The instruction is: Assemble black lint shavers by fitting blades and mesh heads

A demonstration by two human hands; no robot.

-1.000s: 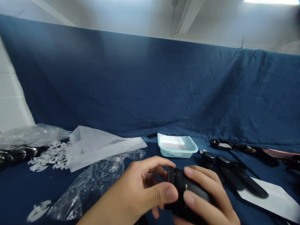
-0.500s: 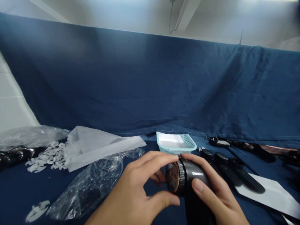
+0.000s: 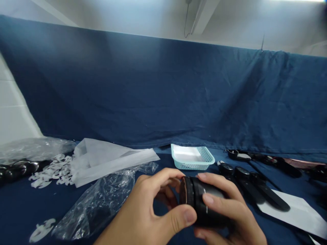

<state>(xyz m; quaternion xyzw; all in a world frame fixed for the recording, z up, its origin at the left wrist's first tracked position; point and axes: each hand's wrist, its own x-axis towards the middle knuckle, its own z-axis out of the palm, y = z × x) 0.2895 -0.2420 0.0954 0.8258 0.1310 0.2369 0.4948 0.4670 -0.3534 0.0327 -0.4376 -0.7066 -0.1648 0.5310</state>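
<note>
A black fabric shaver [image 3: 212, 212] is held low in front of me, its head turned to the left. My right hand [image 3: 237, 211] wraps round its body from the right, thumb and fingers pressed on the black casing. At the other end, my left hand [image 3: 153, 207] has its thumb and fingers about the ribbed ring [image 3: 189, 192] of the head. Only a thin sliver of the copper-coloured guard shows, seen edge-on. The handle is mostly hidden behind my right hand.
A light-blue basket [image 3: 192, 166] with white paper stands behind my hands. White plastic pieces [image 3: 53, 170], a white sheet bag [image 3: 109, 161] and clear plastic film [image 3: 99, 204] lie left. More black shavers [image 3: 255, 190] and white paper [image 3: 298, 211] lie right. A blue curtain [image 3: 153, 88] hangs behind.
The shaver has turned in my hands, so its handle no longer points down in view and the guard is now edge-on. My right fingers have shifted on the casing; my left thumb reaches the ring.
</note>
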